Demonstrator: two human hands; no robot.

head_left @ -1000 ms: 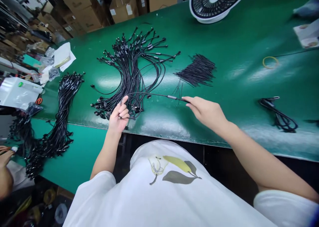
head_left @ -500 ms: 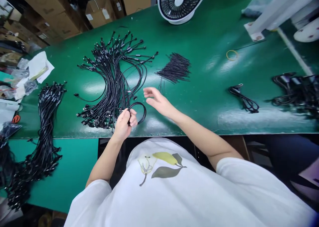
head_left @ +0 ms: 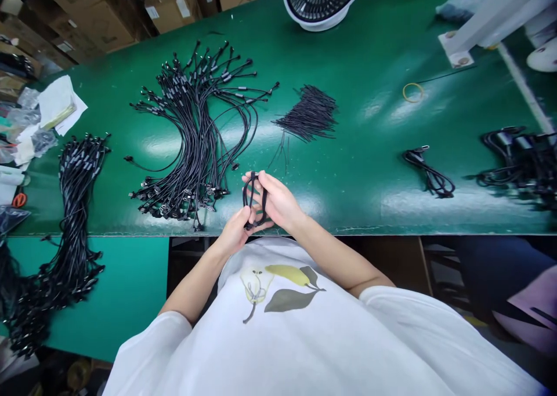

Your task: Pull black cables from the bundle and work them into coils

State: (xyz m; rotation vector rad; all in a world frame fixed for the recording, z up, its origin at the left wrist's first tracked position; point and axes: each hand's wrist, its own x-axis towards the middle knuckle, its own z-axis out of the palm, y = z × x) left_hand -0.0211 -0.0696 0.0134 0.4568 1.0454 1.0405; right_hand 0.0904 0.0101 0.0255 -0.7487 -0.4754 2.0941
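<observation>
A black cable (head_left: 245, 194), wound into a loop with its plug end up, is held between both hands near the table's front edge. My left hand (head_left: 237, 229) is closed on the lower part of the loop. My right hand (head_left: 282, 202) pinches the upper end, by the metal plug. Just left of them lies a large spread bundle of black cables (head_left: 191, 135), with connectors at both ends. Beyond my right hand is a pile of short black twist ties (head_left: 310, 113), a few of them straying toward me.
A tied cable (head_left: 430, 173) lies on the right, beside a heap of coiled cables (head_left: 517, 158). A white fan (head_left: 322, 22) stands at the back. Another cable bundle (head_left: 78, 193) hangs over the left front edge. A yellow rubber band (head_left: 413, 93) and a white metal bracket (head_left: 456, 51) are at back right.
My right hand has come down and left to the cable and closed on its upper end. My left hand has moved right with the loop, away from the bundle.
</observation>
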